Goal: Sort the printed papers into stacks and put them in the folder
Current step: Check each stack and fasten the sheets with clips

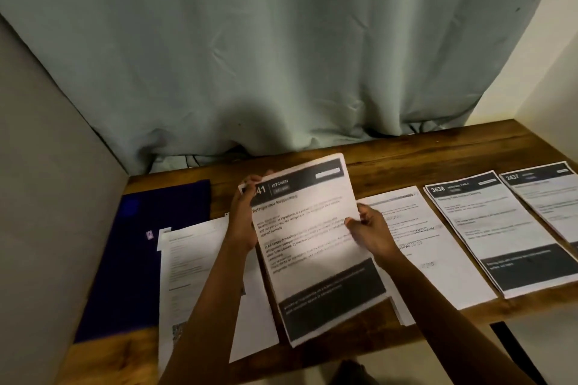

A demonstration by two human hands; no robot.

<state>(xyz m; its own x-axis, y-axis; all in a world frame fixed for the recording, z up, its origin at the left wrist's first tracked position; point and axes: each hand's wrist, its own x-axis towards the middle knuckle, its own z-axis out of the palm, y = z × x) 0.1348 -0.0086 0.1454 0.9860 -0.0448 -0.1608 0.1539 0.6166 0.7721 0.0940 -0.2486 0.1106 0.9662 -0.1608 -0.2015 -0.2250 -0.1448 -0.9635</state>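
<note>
Two hands hold one bundle of printed papers, the kitchen bundle, tilted up towards you over the near middle of the table. Your left hand grips its left edge close to the top corner. Your right hand pinches the right edge at mid-height, thumb on the printed face. Whether the bundle's lower edge rests on the wood cannot be told.

Four piles lie flat around it: a white pile to the left, overhanging the near edge; a middle pile just right of the bundle and partly hidden by it; the 3638 stack; and the 2437 stack, cut off by the frame. The blue folder lies flat at far left, its edge under the white pile. Behind everything hangs a curtain.

Sorting appears to be the step in hand, and no filing is seen yet. The next move calls for reading the heading, then laying the bundle squarely as its own stack or on a matching one, both grips kept until it is flat.
</note>
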